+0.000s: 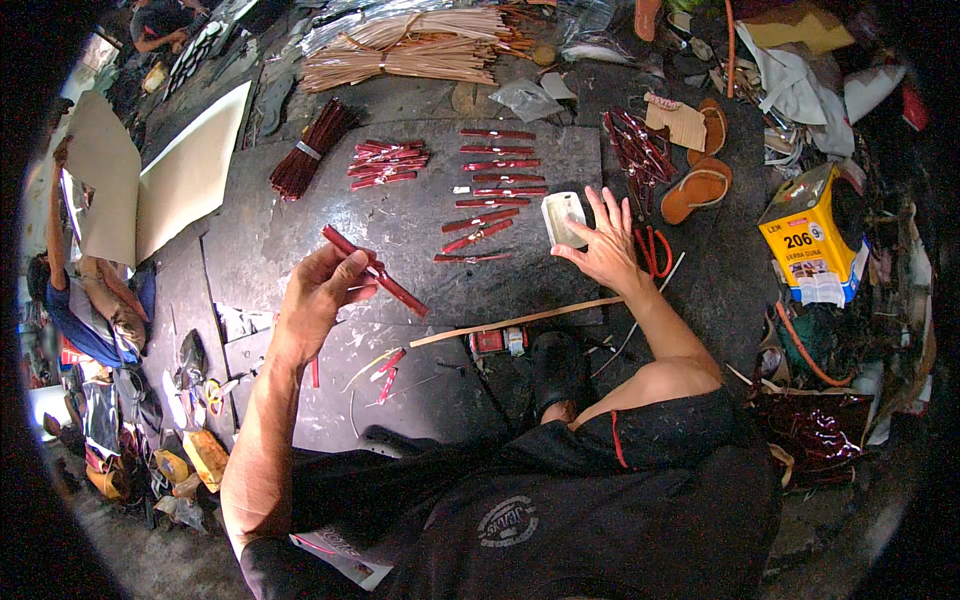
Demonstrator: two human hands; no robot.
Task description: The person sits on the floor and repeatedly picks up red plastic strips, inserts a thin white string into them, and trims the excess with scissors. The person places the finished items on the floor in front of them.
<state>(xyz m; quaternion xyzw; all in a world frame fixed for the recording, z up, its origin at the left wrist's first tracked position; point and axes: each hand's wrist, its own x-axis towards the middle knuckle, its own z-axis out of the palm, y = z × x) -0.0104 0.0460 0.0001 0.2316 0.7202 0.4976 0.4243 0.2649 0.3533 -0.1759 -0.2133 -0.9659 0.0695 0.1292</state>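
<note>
My left hand (318, 300) pinches a dark red, glossy strap (400, 292) between thumb and fingers, holding it slantwise above the dark work board (250, 240). Fingers spread, my right hand (608, 250) is beside a small white tray (562, 216), its thumb and palm edge close over the tray's near side. Whether they touch the tray I cannot tell. Ahead, several similar red straps (505, 190) lie in a spaced column. To their left are a small stack of red straps (388, 163) and a tied dark red bundle (312, 150).
Red-handled scissors (655, 252) and brown sandals (698, 190) lie at the right, near a yellow can (812, 235). A tan strip (515, 322) crosses the board before me. Tan strip bundles (400, 62) lie at the back. Another person's arm (58, 215) is beside pale sheets (195, 170).
</note>
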